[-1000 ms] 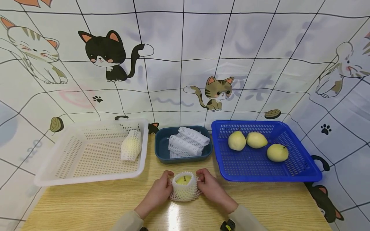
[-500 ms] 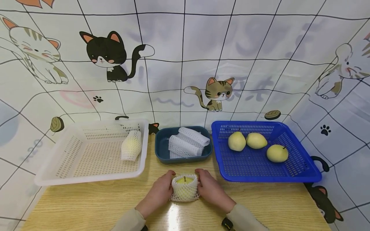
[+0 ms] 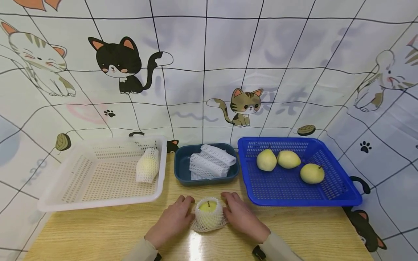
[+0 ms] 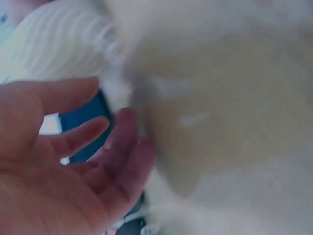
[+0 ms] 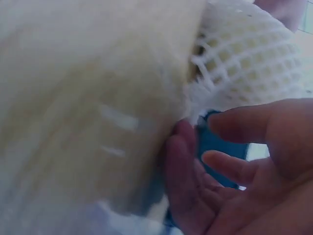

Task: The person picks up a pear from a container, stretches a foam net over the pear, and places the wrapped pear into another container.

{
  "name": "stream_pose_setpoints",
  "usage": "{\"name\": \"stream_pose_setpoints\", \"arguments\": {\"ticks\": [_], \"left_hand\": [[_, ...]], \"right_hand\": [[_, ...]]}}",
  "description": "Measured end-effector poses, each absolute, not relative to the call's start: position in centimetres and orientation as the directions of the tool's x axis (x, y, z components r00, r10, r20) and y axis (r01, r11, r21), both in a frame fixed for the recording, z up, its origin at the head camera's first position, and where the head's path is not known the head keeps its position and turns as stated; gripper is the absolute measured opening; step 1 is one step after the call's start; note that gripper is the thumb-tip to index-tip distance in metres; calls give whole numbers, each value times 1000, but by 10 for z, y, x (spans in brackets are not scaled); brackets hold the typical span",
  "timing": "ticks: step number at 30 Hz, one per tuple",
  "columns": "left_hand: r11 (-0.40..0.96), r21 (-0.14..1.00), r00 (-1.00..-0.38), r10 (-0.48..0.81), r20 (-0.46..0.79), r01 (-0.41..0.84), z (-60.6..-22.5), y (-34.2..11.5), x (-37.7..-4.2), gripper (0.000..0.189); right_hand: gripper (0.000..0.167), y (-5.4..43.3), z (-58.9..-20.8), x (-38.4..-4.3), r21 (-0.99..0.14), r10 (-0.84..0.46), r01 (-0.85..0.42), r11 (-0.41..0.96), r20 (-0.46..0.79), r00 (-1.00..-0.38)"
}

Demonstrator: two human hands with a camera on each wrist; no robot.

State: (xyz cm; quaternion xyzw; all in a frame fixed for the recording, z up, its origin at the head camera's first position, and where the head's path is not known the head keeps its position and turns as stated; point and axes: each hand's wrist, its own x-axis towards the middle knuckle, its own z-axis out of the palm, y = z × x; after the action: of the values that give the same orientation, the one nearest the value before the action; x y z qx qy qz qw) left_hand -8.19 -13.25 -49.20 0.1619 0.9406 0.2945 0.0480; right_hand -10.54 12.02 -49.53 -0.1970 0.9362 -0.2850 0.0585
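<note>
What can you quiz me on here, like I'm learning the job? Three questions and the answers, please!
1. How many yellow fruits are in the blue basket?

2. True or false: the white net between the left hand and right hand hides its fruit's stem.

3. Where is the pile of white nets?
A) white basket
B) teal tray
C) blue basket

Key: 1. Three. 2. False; the stem shows at the top opening. 3. B.
</note>
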Motion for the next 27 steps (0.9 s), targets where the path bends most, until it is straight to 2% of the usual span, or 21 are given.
{"name": "stream_pose_setpoints", "arguments": {"ticks": [3, 5, 9, 12, 15, 21, 27], "left_hand": [[714, 629, -915, 404, -14, 306, -483, -143, -84, 49], [654, 691, -893, 449, -27, 308, -479, -147, -86, 62], [503, 830, -868, 494, -47, 241, -480, -143, -89, 87], [423, 886, -870, 490, -49, 188, -487, -135, -91, 98], [409, 896, -871, 489, -53, 176, -494, -127, -93, 97], [435, 884, -855, 512, -84, 173, -501, -120, -94, 85], [470, 855, -843, 533, -76, 220, -506, -118, -94, 85]], "right_hand": [[39, 125, -488, -103, -571, -408, -343, 746, 15, -913], [44, 128, -483, -101, -625, -434, -352, 697, 24, -901], [58, 135, -477, -102, -773, -545, -346, 531, 1, -839], [75, 134, -479, -104, -821, -606, -317, 475, -44, -795], [87, 131, -484, -107, -809, -626, -328, 488, -63, -777], [87, 127, -494, -108, -773, -640, -360, 522, -76, -765], [89, 124, -494, -109, -747, -655, -372, 551, -111, -747]]}}
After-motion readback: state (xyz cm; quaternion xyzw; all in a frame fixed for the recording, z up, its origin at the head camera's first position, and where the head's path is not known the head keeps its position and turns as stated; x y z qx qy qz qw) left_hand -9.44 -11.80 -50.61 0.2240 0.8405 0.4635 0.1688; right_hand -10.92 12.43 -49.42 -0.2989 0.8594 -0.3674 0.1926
